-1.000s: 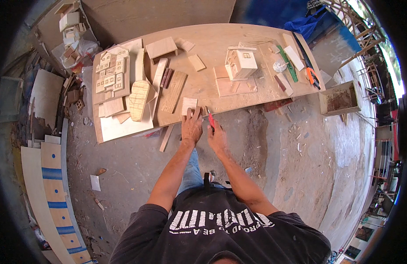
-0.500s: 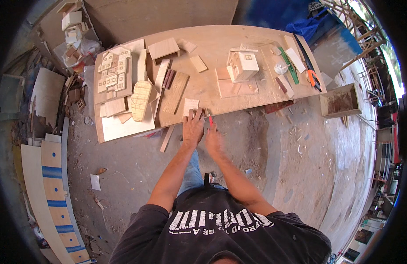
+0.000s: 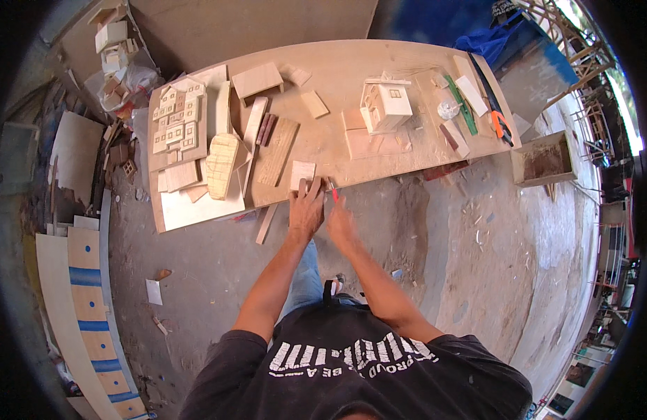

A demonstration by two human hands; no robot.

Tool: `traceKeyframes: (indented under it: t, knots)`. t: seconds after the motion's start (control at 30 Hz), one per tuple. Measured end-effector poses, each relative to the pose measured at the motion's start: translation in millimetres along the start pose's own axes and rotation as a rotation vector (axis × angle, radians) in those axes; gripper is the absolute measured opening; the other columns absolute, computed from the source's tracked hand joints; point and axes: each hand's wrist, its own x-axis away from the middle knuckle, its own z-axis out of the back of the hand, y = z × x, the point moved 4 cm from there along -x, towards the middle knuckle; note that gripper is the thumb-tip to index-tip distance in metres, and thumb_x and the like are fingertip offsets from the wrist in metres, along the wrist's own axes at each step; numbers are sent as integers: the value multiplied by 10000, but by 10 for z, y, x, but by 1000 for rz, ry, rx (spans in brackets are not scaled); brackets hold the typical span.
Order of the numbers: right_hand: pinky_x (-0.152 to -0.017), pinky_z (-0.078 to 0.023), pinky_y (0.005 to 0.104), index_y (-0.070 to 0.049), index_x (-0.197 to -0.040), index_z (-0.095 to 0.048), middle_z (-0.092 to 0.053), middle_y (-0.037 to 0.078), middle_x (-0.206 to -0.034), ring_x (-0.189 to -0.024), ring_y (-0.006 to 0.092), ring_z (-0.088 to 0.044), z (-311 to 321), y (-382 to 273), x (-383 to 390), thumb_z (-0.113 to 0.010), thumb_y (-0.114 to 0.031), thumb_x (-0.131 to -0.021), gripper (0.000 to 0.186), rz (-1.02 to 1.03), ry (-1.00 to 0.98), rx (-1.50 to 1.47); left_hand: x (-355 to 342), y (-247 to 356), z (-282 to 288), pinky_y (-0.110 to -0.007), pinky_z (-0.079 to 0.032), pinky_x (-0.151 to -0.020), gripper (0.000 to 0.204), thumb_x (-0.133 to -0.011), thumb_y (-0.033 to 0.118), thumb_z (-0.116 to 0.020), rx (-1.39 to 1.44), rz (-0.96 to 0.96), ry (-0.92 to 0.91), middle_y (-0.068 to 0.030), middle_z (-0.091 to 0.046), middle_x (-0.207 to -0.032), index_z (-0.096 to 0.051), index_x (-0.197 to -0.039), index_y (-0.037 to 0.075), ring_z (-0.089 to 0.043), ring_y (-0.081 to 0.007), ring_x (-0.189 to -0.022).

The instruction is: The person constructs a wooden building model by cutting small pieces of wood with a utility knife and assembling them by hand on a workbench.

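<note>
Head view: at the near edge of the table [image 3: 337, 66], a pale wood block [image 3: 303, 170] is being touched by the left hand [image 3: 307, 211], apparently for steadying, its grip unclear; just right, a red-handled tool [image 3: 335, 194] is being gripped by the right hand [image 3: 341, 221].

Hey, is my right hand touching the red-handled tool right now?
Touching. The head view shows the right hand closed around the red-handled tool, whose red part pokes out past the fingers toward the board's edge.

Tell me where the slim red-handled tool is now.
In the head view, the slim red-handled tool is in the right hand at the brown wooden table's near edge, just right of the left hand.
</note>
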Motion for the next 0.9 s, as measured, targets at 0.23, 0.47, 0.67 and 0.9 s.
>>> traceKeyframes:
  t: [0.23,0.47,0.67,0.9]
  knots:
    - [-688,-547,571,64,-1276,-360,-657,337,-842,-833,511,-658,17,29,-13,-532,-57,-900,430,-10,-26,66,-25,-14,8,-432,-413,-793,540,-832,153,-622,-3,-17,-15,-7,-469,-1331,-550,-1366,117,-434,-266,-1188]
    - [-691,-550,547,66,-1305,-342,-674,306,-854,-819,477,-676,114,-71,-38,-526,-88,-907,465,7,-84,109,-37,-92,-72,-436,-415,-802,567,-808,133,-618,30,-34,-63,-17,-478,-1328,-553,-1370,124,-436,-279,-1197]
    - [-694,-520,588,45,-1234,-375,-657,324,-824,-805,502,-658,-57,107,-99,-516,-106,-920,376,-20,-25,43,-190,-30,88,-475,-411,-842,368,-820,162,-646,202,140,55,-22,-590,-1187,-678,-1182,104,-500,-272,-1128]
    - [-644,-491,607,22,-1114,-412,-627,342,-767,-727,522,-626,1,111,104,-534,-92,-916,259,49,104,-2,-321,5,-116,-410,-466,-794,120,-825,77,-646,315,108,145,-57,-645,-975,-709,-926,67,-585,-285,-957]
